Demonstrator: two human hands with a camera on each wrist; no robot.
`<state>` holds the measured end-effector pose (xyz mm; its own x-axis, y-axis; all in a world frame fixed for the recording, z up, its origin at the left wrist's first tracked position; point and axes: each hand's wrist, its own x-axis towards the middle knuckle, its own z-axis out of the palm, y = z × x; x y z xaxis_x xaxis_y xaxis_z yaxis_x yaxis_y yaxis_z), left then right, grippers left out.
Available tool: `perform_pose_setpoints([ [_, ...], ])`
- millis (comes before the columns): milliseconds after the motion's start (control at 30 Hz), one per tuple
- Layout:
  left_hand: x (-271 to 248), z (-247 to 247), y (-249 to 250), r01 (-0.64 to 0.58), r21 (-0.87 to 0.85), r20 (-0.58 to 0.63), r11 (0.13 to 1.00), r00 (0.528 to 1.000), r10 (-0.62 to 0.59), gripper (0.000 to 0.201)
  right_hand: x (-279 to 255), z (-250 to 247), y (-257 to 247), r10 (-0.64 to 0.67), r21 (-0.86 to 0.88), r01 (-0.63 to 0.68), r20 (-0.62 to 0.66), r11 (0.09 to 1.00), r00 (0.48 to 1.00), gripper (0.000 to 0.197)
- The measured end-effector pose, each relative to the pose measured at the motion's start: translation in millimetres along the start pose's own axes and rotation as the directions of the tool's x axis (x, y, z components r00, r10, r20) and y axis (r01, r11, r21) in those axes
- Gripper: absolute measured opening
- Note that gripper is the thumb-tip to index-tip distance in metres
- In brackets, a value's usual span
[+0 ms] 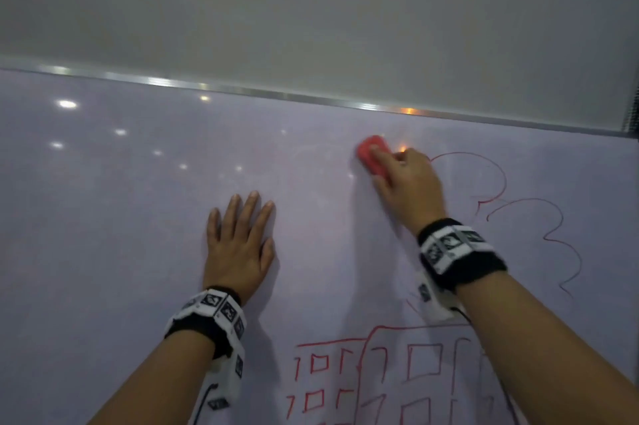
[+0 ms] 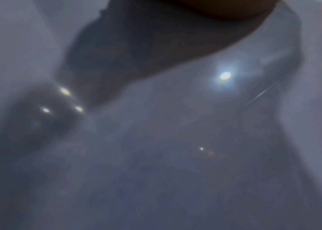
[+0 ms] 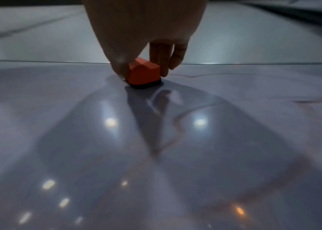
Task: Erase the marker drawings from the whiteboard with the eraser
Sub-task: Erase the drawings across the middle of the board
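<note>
My right hand (image 1: 390, 165) grips a red eraser (image 1: 371, 154) and presses it on the whiteboard (image 1: 138, 217) near its top edge. In the right wrist view the eraser (image 3: 143, 73) sits with its dark felt face flat on the board, thumb on one side and fingers (image 3: 161, 59) on the other. Red cloud outlines (image 1: 498, 182) curl to the right of that hand. Red building drawings with square windows (image 1: 380, 372) lie below. My left hand (image 1: 242, 237) rests flat on the board with fingers straight, left of the eraser. The left wrist view is a dark blur of board.
A metal frame strip (image 1: 311, 101) runs along the board's top edge, with a pale grey wall (image 1: 311, 9) above it. Ceiling lights reflect as bright spots (image 1: 67, 103) on the glossy surface. Faint pink smears mark the board between my hands.
</note>
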<state>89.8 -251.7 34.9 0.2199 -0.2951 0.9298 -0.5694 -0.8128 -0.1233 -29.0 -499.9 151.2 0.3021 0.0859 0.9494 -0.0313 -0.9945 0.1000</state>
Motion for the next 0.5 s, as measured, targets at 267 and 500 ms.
perform_pose_setpoints([
  [267,-1.7,7.6,-3.8,-0.025,-0.058,-0.038,0.998,0.999,0.022,0.054,-13.4,4.3,21.3,0.43,0.04,-0.428,-0.078,0.903,0.9,0.049],
  [500,-3.5,8.3,-4.9,-0.021,-0.066,-0.02,0.998,1.0,0.02,0.055,-18.8,-9.9,65.0,0.307,-0.143,-0.317,-0.089,0.938,0.948,0.045],
])
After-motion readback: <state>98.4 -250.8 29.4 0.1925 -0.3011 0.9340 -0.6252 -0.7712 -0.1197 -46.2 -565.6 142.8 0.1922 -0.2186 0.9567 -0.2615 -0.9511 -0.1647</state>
